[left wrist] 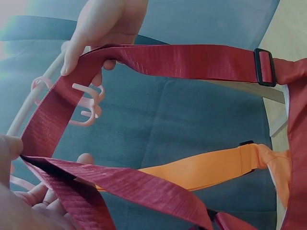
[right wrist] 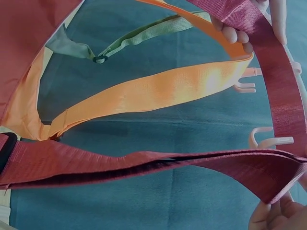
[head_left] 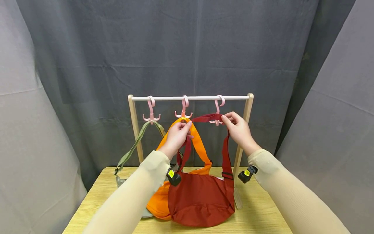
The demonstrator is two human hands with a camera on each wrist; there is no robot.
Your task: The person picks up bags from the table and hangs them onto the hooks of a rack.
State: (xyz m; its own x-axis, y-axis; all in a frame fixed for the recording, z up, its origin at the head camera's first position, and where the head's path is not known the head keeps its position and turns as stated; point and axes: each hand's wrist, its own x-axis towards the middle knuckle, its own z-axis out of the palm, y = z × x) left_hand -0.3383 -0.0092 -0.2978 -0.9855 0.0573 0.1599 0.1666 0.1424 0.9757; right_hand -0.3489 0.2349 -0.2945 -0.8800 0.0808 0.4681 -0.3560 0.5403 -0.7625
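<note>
A dark red bag (head_left: 201, 198) hangs low in front of the rack, its strap (head_left: 208, 118) spread between both hands. My left hand (head_left: 177, 135) pinches the strap near the middle pink hook. On the other side, my right hand (head_left: 238, 128) pinches the strap beside the right pink hook (head_left: 217, 109). The stretched span crosses in front of that hook in the head view; in the right wrist view the hook's prongs (right wrist: 271, 140) show near the strap. An orange bag (head_left: 159, 201) hangs by its strap (head_left: 200, 146) from the middle hook (head_left: 183, 107), partly behind the red bag.
A white rail (head_left: 169, 98) on wooden posts (head_left: 247, 110) carries the pink hooks. From the left hook (head_left: 151, 110) hangs a green strap (head_left: 132, 149), its grey-green bag mostly hidden by my left arm. The rack stands on a wooden table (head_left: 257, 208) before a grey curtain (head_left: 117, 48).
</note>
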